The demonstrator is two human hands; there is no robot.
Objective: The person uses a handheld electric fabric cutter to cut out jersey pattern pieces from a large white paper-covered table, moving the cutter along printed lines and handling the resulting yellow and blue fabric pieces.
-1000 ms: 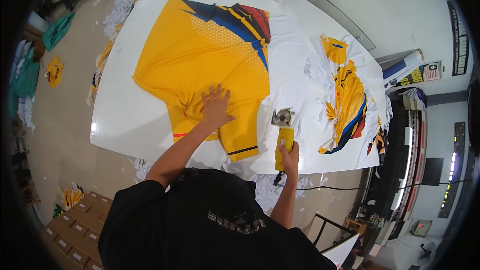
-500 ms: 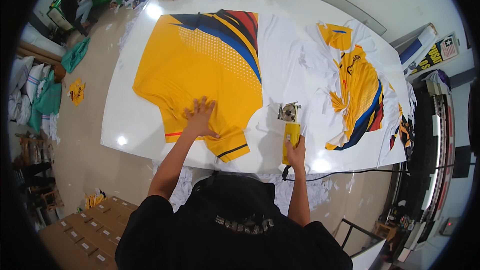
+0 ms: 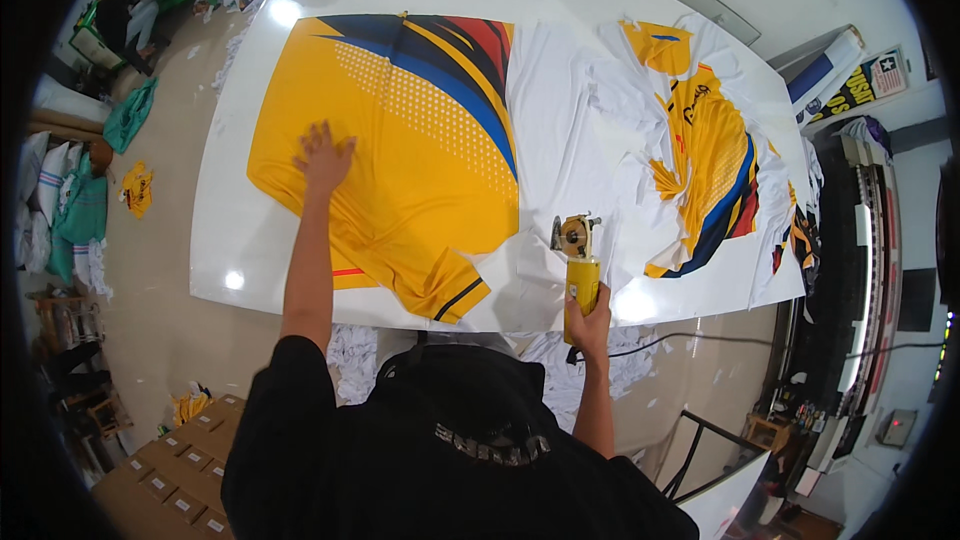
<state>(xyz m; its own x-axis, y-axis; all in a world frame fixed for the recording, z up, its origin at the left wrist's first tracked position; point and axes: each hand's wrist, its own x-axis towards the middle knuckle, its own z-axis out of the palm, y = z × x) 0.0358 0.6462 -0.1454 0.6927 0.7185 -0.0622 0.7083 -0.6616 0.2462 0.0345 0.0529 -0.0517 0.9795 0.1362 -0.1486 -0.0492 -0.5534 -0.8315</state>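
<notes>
Plainly, left hand (image 3: 325, 161) — splayed on yellow fabric (image 3: 420, 185); right hand (image 3: 590, 324) — wrapped round cutter (image 3: 582, 276).

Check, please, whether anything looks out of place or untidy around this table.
Yes. White scraps lie scattered on the floor by the near edge of the table, and a yellow cloth piece lies there at far left. The patterned cloth on the table's right side is crumpled, unlike the mostly flat yellow fabric under the left hand.
</notes>
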